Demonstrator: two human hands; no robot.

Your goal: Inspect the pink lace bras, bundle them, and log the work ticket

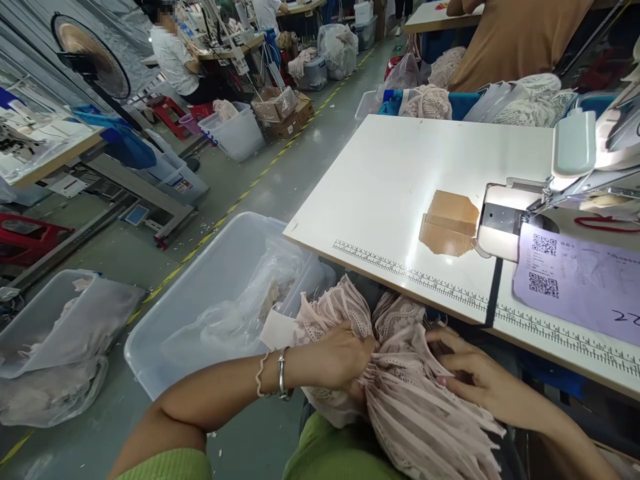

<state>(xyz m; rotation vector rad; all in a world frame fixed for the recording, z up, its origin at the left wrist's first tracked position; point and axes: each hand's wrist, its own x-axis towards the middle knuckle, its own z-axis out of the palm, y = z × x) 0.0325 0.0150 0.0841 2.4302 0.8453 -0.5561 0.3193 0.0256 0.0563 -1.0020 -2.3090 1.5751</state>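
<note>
A gathered bundle of pale pink lace pieces [415, 400] lies across my lap, below the front edge of the sewing table. Around its pinched middle, my left hand [335, 357] is closed in a fist, with the lace fanning out above and below. My right hand [467, 370] rests at the bundle's right side, its fingers apart and touching the lace edge; parts of its fingertips are hidden by the fabric. A bracelet and a wavy band circle my left wrist.
The white sewing table [380, 173] carries a sewing machine [575, 147], a brown cardboard piece [450, 223] and a purple paper slip [575, 280]. A translucent bin [200, 280] holding plastic bags stands at left. Another person [520, 40] sits beyond the table.
</note>
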